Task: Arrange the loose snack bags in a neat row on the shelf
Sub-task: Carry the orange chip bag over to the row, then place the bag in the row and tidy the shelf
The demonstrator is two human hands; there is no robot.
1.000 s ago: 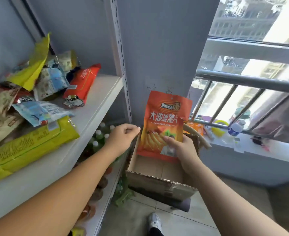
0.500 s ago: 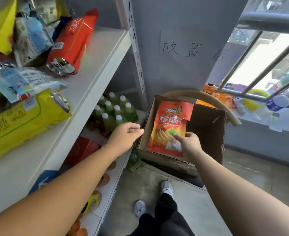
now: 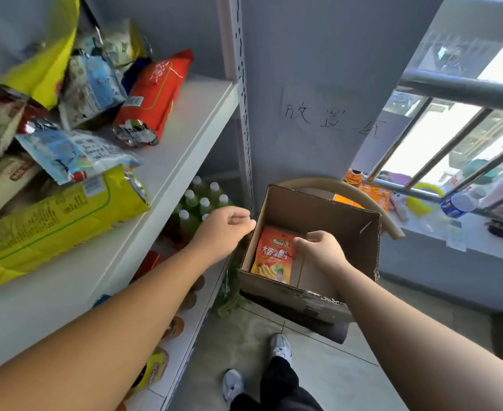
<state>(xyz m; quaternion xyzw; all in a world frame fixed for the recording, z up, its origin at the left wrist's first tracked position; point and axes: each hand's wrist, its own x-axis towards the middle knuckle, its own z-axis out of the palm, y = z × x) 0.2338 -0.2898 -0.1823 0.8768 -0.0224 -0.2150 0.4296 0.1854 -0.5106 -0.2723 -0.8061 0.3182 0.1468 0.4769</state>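
An orange chip bag (image 3: 272, 256) stands inside an open cardboard box (image 3: 348, 229) on the floor. My right hand (image 3: 318, 250) reaches into the box and grips the bag's upper right edge. My left hand (image 3: 225, 229) hovers at the box's left rim with fingers curled, holding nothing. On the white shelf (image 3: 185, 137) to the left lies a loose pile of snack bags: a long yellow bag (image 3: 57, 215), a blue-and-white bag (image 3: 75, 152), a red bag (image 3: 152, 93) and a folded yellow bag (image 3: 51, 51).
Green-capped bottles (image 3: 203, 200) stand on the lower shelf beside the box. A perforated shelf post (image 3: 243, 99) rises behind my left hand. A barred window (image 3: 451, 137) and a cluttered sill (image 3: 440, 215) lie to the right. My shoes (image 3: 280, 348) stand on the tiled floor.
My right hand has lowered the orange bag from above the box down into it. My left hand stayed near the box's left rim.
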